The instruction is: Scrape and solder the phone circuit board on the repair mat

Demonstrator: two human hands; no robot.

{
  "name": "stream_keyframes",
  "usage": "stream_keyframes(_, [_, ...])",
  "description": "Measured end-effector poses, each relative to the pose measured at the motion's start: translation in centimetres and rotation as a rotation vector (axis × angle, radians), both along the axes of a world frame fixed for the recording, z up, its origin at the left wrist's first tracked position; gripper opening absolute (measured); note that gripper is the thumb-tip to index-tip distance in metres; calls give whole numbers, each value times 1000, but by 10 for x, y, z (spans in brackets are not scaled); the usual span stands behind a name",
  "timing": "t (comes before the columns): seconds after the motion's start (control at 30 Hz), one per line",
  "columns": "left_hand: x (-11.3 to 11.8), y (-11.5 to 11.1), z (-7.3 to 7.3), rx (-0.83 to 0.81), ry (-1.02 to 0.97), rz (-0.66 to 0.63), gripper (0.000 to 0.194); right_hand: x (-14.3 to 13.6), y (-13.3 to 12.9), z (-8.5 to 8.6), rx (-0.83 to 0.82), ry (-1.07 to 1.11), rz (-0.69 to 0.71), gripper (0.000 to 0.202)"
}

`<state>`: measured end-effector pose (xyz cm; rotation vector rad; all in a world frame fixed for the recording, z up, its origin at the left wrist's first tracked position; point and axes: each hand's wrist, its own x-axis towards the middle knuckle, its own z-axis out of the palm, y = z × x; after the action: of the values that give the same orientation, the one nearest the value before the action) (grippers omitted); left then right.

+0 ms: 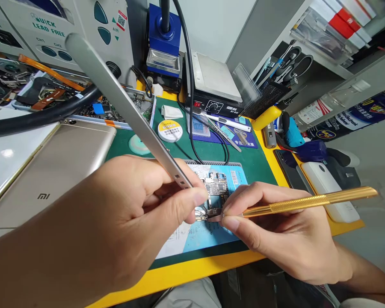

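My left hand (160,209) is closed around silver tweezers (125,111), whose long body slants up and to the left. Their thin tips come down on a small phone circuit board (218,186). In my right hand (276,231) a gold knife with a knurled handle (301,204) is pinched between thumb and fingers, lying nearly level. Its blade (214,218) touches or almost touches the board's lower edge, close to the tweezer tips. The board lies on a blue and white spiral notebook (192,244). My left fingers hide part of the board.
Left are a gold phone back (60,171), opened devices (134,102) and a black hose (45,113). A soldering station (57,38) and heating plate (214,81) stand behind. Tweezers (224,136) lie on the green mat (256,164). Phones (329,192) sit right, beside a bottle (333,100).
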<state>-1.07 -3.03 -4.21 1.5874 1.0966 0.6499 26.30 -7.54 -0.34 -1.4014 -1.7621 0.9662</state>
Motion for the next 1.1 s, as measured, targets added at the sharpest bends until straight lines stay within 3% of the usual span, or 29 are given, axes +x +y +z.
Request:
stream_keyframes(0.4, [0,1,1,30,-13,-37,42,-4,1,-2,2,20,-9,26])
stream_keyframes(0.57, [1,-4,2,20,4,39,44,-3,3,-2,-1,7,-5,19])
stream_keyframes(0.7, [1,-3,0,2,-14,-19,47,-2,2,-2,0,22,-24,17])
stream_keyframes(0.9, [5,7,-5,61,-14,76,33,-2,0,-1,1,11,-7,18])
stream_keyframes(1.1, [3,5,-7,76,-17,61,34,0,2,-2,8,14,18,16])
